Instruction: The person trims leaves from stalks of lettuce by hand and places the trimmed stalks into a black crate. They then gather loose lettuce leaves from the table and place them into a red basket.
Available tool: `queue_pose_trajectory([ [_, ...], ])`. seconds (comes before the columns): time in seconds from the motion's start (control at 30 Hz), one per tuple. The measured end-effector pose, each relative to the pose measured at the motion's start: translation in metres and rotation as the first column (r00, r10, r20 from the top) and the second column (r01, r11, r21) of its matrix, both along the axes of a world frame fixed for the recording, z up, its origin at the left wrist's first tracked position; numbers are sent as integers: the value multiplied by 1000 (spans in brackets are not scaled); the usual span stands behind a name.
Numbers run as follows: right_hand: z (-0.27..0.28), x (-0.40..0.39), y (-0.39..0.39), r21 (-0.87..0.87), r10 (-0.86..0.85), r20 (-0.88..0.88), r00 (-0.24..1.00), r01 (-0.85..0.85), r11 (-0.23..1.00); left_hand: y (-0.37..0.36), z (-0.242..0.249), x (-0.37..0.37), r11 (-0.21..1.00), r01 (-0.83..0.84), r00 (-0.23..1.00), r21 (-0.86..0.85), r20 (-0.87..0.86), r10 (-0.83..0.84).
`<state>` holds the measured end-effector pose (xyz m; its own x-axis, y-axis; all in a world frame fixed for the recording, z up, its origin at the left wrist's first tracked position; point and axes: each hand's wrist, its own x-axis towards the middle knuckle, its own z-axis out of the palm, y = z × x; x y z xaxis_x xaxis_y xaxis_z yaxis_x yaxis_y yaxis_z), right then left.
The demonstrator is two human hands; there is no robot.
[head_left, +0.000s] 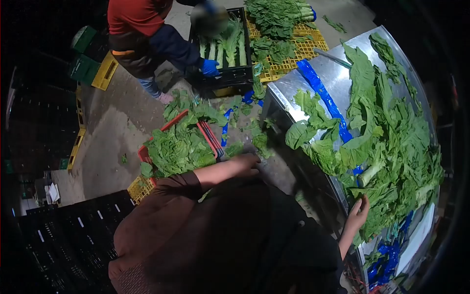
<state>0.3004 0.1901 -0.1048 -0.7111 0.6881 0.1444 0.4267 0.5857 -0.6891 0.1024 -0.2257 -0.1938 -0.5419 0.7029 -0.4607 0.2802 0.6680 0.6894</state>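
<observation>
My left hand (pixel 246 164) is in front of my body, near the red crate (pixel 145 154) heaped with loose leaves (pixel 181 147). Its fingers look loosely apart, with nothing visible in them. At the near edge of the metal table (pixel 289 93), my right hand (pixel 360 211) has its fingers apart beside the leafy greens (pixel 391 132); whether it touches a leaf is hard to tell. A pale cut stem end (pixel 373 172) lies among the greens above that hand. Blue tape (pixel 323 95) runs across the tabletop.
A co-worker in red (pixel 134 17), with a blue glove (pixel 210 67), bends over a black crate (pixel 235 77) of stalks. Bundled greens (pixel 274 22) lie on a yellow pallet (pixel 313 41). Black crates (pixel 73 240) stand at lower left. Leaf scraps (pixel 254 128) litter the floor.
</observation>
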Motion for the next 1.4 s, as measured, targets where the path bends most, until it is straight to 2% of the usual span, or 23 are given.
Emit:
queue_pose_trajectory([
  [0.07, 2, -9, 4, 22, 49, -6, 999, -49, 999, 3, 5, 2, 999, -23, 1000, -46, -6, 23],
  [0.13, 7, -17, 8, 95, 82, 66, 994, -88, 992, 6, 7, 4, 995, -42, 999, -92, -22, 40],
  [0.23, 14, -28, 16, 52, 147, 27, 989, -149, 988, 3, 11, 21, 991, -99, 991, -89, -100, 90],
  [0.3, 15, -31, 26, 66, 191, 37, 981, -193, 979, 2, 20, 31, 965, -245, 969, -97, 8, 247],
  [0.33, 14, -32, 30, 81, 226, 55, 973, -230, 970, 0, 16, 39, 962, -255, 967, -98, 1, 256],
  [0.4, 14, -36, 35, 21, 270, -6, 963, -270, 963, -9, -3, 56, 919, -310, 949, -244, -23, 314],
  [0.5, 28, -40, 41, 12, 332, 43, 942, -333, 943, -15, 0, 77, 857, -399, 902, -325, 27, 430],
  [0.57, 31, -43, 43, 33, 368, 84, 926, -372, 928, -20, -2, 88, 839, -478, 866, -260, 25, 500],
  [0.6, 33, -45, 43, 51, 383, 87, 920, -388, 920, -20, 2, 89, 837, -468, 872, -284, 3, 489],
  [0.7, 47, -56, 30, 86, 399, 30, 917, -400, 912, -31, -9, 90, 815, -518, 852, -260, -76, 518],
  [0.83, 48, -75, 11, 9, 405, 66, 912, -406, 914, -43, 1, 78, 805, -564, 825, -184, -159, 542],
  [0.9, 51, -89, -4, 296, 525, 92, 846, -527, 797, -51, -1, 72, 793, -595, 800, -129, -196, 568],
  [0.93, 51, -96, -11, 216, 562, 88, 823, -566, 796, -55, -4, 69, 795, -594, 801, -127, -193, 567],
  [0.97, 55, -104, -19, 217, 562, 91, 822, -567, 794, -59, -3, 66, 785, -611, 787, -107, -198, 585],
  [1.03, 62, -121, -38, 297, 643, 116, 757, -644, 705, -66, 0, 62, 772, -631, 769, -84, -204, 606],
  [1.1, 59, -136, -52, 306, 626, 180, 759, -648, 698, -70, 7, 58, 741, -667, 740, -76, -173, 649],
  [1.17, 59, -154, -66, 396, 626, 243, 741, -665, 633, -76, 13, 56, 740, -668, 741, -74, -151, 654],
  [1.33, 54, -198, -88, 379, 644, 338, 686, -726, 574, -88, 25, 57, 723, -680, 733, -119, -106, 672],
  [1.4, 57, -215, -97, 343, 577, 461, 675, -735, 585, -91, 30, 59, 714, -678, 733, -175, -90, 674],
])
